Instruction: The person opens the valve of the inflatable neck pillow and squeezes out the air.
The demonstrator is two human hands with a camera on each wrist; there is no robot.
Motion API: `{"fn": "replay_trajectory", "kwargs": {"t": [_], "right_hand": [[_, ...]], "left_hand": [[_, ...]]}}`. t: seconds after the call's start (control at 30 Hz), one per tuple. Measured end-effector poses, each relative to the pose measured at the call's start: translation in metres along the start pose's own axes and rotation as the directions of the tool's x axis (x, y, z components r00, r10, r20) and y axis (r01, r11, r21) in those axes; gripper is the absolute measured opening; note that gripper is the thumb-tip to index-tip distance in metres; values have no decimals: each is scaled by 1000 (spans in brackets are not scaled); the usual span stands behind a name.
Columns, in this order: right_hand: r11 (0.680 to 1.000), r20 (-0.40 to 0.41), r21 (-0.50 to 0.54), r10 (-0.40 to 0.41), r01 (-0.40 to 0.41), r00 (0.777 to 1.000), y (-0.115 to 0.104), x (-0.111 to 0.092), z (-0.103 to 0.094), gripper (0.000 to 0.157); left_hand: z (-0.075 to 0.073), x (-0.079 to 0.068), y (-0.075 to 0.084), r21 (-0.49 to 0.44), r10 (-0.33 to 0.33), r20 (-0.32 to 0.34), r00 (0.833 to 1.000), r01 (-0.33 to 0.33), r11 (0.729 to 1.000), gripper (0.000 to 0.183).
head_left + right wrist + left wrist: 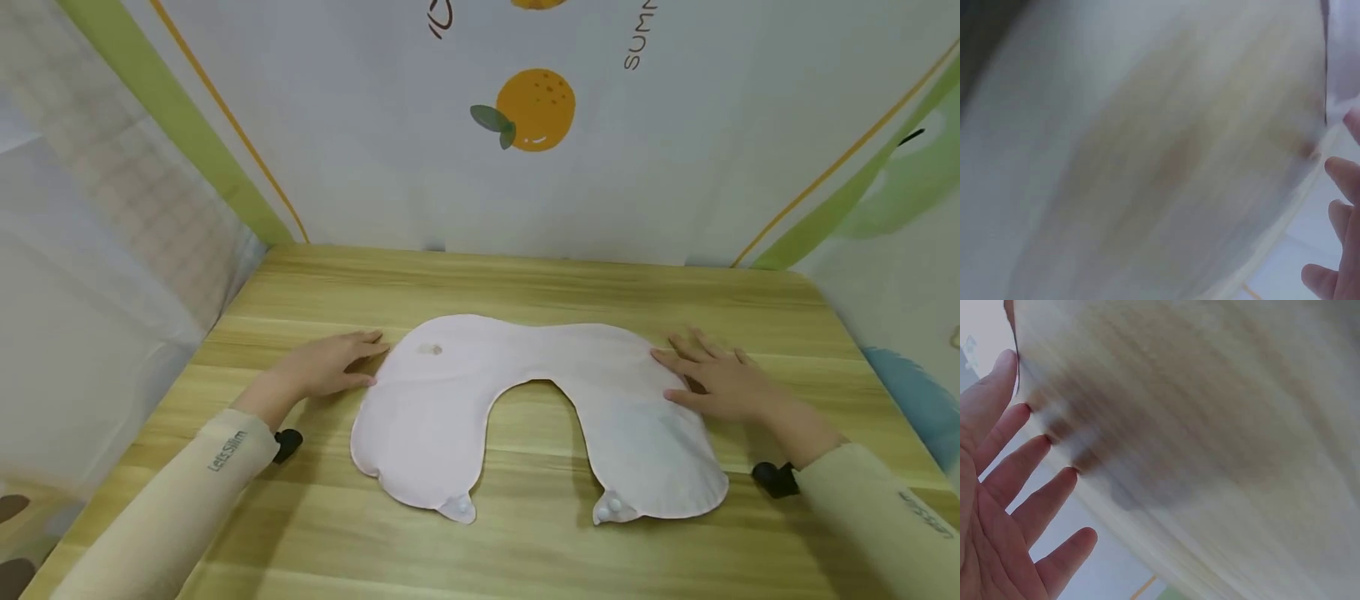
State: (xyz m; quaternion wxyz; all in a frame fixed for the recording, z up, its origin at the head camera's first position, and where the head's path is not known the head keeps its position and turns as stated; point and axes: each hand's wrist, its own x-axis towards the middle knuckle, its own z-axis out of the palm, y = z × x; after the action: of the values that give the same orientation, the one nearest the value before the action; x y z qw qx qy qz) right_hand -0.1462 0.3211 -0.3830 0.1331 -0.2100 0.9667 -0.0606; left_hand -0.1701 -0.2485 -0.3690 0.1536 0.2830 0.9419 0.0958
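Note:
A pale pink U-shaped neck pillow [429, 425] lies flat on the wooden table, its opening towards me. Small round snaps [462, 505] sit at the tips of both arms, and a clear valve [430, 350] shows near the upper left. At the pillow's left edge, my left hand [330, 365] has its fingertips right at the border. My right hand [723, 385] reaches over the right edge, fingers spread and overlapping the fabric. Straight, separated fingers [1044, 506] show in the left wrist view. Only part of the right hand's fingers [1344, 178] appears in the right wrist view.
The wood-grain table [525, 558] meets a white curtain [360, 125] printed with oranges along its back edge. More hanging fabric [97, 250] flanks the left side. Dark wrist cameras [288, 446] jut out beside the cuffs. Something blue [911, 400] is beyond the right edge.

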Motion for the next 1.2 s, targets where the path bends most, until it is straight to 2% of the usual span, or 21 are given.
{"fn": "replay_trajectory", "kwargs": {"t": [0.2, 0.33, 0.47, 0.57, 0.67, 0.77, 0.9, 1.0, 1.2], "right_hand": [[1000, -44, -9, -20, 20, 999, 10, -4, -7, 62], [999, -81, 3, -45, 46, 996, 8, -4, -17, 59], [986, -167, 89, -123, 139, 978, -5, 1, -28, 55], [962, -230, 128, -209, 242, 951, -25, 9, -37, 50], [944, -230, 129, -270, 304, 935, -50, 20, -44, 47], [933, -190, 122, -314, 340, 930, -77, 32, -47, 44], [903, -121, 129, -396, 410, 910, -117, 44, -50, 43], [869, -65, 137, -471, 476, 880, -146, 52, -51, 42], [814, 30, 178, -567, 553, 823, -191, 60, -43, 40]], "left_hand": [[-2, -14, -1, -66, 0, -64, 998, -4, 998, 52], [-3, -23, 3, -69, 19, -134, 991, -28, 997, 47], [-3, -31, 14, -47, 70, -198, 978, -81, 996, 40], [-3, -32, 25, -37, 111, -229, 967, -123, 992, 33], [-3, -31, 37, -16, 150, -255, 955, -159, 987, 27], [0, -30, 49, 14, 212, -265, 941, -216, 976, 20], [4, -30, 63, -13, 303, -240, 922, -315, 949, 15], [5, -30, 71, -74, 330, -201, 922, -350, 934, 12], [12, -34, 82, -156, 325, -141, 935, -346, 925, 11]]}}
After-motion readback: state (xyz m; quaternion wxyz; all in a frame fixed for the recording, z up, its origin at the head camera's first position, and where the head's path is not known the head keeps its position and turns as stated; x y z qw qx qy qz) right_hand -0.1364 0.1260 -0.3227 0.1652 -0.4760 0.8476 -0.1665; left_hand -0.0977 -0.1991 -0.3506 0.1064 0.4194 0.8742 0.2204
